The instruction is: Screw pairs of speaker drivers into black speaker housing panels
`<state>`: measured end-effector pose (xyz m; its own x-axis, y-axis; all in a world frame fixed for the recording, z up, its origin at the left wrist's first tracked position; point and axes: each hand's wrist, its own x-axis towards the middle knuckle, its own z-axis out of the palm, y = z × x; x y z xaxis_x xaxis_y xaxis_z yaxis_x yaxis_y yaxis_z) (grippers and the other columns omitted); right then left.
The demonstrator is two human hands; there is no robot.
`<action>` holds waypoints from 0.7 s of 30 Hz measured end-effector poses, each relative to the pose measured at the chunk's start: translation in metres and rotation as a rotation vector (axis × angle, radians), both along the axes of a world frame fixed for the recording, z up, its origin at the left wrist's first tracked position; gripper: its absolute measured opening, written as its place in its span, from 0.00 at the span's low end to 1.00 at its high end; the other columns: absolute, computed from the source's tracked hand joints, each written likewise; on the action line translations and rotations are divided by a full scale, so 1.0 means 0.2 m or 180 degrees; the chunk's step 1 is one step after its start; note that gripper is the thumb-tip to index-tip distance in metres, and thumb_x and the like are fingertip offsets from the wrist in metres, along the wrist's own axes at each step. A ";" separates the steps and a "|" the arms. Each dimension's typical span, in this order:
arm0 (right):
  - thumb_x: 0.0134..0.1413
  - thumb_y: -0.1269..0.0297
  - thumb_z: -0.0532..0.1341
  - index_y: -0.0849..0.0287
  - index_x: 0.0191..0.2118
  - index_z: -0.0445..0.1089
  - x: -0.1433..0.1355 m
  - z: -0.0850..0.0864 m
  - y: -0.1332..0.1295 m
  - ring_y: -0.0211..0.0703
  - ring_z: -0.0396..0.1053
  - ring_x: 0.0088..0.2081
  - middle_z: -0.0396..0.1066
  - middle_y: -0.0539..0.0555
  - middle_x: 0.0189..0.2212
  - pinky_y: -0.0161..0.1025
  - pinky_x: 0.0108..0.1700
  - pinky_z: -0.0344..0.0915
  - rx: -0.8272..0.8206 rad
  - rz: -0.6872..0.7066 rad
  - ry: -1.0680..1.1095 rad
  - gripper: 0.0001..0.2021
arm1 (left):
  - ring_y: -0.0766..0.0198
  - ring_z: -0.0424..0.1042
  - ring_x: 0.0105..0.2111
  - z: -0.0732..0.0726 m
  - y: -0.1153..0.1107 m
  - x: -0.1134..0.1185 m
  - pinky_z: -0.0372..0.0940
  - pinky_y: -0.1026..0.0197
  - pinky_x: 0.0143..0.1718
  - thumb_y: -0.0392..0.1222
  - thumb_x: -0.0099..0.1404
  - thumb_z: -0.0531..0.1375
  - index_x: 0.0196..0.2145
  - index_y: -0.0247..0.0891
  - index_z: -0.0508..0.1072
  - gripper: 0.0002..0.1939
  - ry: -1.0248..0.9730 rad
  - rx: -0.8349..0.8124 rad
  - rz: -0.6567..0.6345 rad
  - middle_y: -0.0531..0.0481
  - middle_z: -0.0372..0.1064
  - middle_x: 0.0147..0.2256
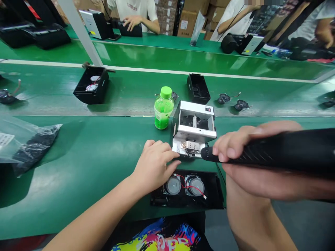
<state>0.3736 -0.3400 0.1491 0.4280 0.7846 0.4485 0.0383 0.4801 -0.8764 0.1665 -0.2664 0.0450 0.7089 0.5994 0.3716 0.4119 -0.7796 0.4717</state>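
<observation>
My right hand (251,157) grips a black electric screwdriver (282,150), its tip pointing left at the near edge of a white open device housing (195,130) on the green bench. My left hand (154,164) rests with its fingers against the housing's lower left corner, steadying it. Just in front of the housing lies a black panel (211,195) holding two round speakers (184,184) joined by red wires; my left hand partly covers its left end.
A green bottle (163,108) stands left of the housing. On the conveyor beyond lie black shells (91,85) (198,88) and loose speakers (232,101). A plastic bag of black parts (31,143) sits at the left. Other people work across the line.
</observation>
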 end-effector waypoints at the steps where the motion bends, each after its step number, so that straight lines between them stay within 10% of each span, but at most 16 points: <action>1: 0.50 0.37 0.80 0.47 0.37 0.83 -0.01 -0.01 0.03 0.50 0.69 0.20 0.74 0.49 0.22 0.50 0.24 0.70 0.0017 0.0054 0.0032 0.21 | 0.58 0.73 0.36 -0.01 0.00 -0.03 0.56 0.50 0.44 0.41 0.77 0.68 0.44 0.43 0.83 0.02 -0.0071 -0.0035 0.0072 0.51 0.80 0.36; 9: 0.50 0.17 0.66 0.51 0.37 0.81 -0.04 -0.05 0.11 0.48 0.67 0.18 0.73 0.49 0.20 0.48 0.21 0.67 0.0087 0.0035 0.0049 0.37 | 0.58 0.77 0.36 -0.09 -0.02 -0.29 0.58 0.52 0.45 0.43 0.77 0.65 0.46 0.44 0.83 0.05 -0.0287 -0.0413 0.0695 0.54 0.78 0.33; 21: 0.53 0.24 0.71 0.54 0.42 0.79 0.02 -0.08 0.04 0.52 0.77 0.27 0.73 0.53 0.28 0.44 0.25 0.73 -0.0293 0.0468 -0.0172 0.34 | 0.60 0.76 0.32 -0.19 -0.10 -0.51 0.66 0.53 0.43 0.49 0.74 0.64 0.43 0.45 0.86 0.10 -0.0480 -0.0932 0.1358 0.54 0.78 0.30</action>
<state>0.3774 -0.3319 0.1341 0.2830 0.8757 0.3912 0.0219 0.4019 -0.9154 0.0645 -0.2859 0.0067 0.3316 0.9163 0.2245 0.5742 -0.3848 0.7226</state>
